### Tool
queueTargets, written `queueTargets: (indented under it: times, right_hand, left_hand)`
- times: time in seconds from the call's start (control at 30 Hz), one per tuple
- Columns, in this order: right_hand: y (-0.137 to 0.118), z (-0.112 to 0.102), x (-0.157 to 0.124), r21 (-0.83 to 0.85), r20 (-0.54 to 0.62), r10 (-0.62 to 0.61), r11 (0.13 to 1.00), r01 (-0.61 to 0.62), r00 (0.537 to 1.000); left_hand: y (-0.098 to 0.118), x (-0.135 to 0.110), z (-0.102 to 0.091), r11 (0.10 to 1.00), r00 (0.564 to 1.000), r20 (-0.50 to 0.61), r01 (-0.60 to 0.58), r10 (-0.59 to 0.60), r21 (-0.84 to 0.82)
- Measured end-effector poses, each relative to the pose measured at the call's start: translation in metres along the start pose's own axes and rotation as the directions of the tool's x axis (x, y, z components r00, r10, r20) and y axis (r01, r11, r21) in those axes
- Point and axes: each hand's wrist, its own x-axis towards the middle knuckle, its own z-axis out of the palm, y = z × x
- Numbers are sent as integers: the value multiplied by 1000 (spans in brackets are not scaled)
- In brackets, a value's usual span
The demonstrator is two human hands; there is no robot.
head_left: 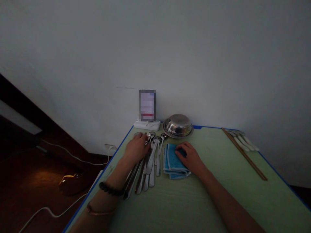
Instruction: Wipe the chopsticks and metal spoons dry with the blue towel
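My left hand (137,148) is over the left side of a spread of metal spoons (152,161), its bent fingers closed at the neck of one spoon near the bowl end; the fingertips are partly hidden. The spoons lie with their bowls toward the wall and their handles toward me. Beside them is a folded blue cloth (171,161) with pale edging. My right hand (190,157) rests on the cloth's right side, fingers loosely bent and apart from the thumb, without a visible grip.
Against the wall, a phone-like screen (147,105) stands on a white base (147,125). An upturned metal bowl (178,125) sits right of it. Wooden chopsticks (244,153) and white-handled utensils (243,140) lie at the right. The green table (170,207) has blue edges; a white cable (73,157) runs left.
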Motion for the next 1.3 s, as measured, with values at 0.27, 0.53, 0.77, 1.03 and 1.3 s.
queueTargets:
  times: [0.27, 0.53, 0.77, 1.03, 1.3]
  right_hand:
    - [1, 1, -1, -5, -10, -10, 1000, 10, 1000]
    - [1, 1, 0, -11, 1, -13, 1000, 13, 1000]
    - [1, 1, 0, -12, -10, -22, 1000, 21, 1000]
    - [2, 0, 0, -22, -7, -42, 999, 41, 999]
    - [-1, -1, -2, -19, -16, -55, 998, 55, 998]
  left_hand:
    - [26, -7, 9, 997, 997, 25, -71, 72, -40]
    - [29, -3, 12, 999, 998, 64, -24, 27, -39]
    - [27, -3, 11, 999, 995, 97, -7, 10, -34]
    - [18, 2, 15, 997, 992, 123, 18, -9, -74]
    - [15, 4, 13, 994, 993, 116, 43, -32, -96]
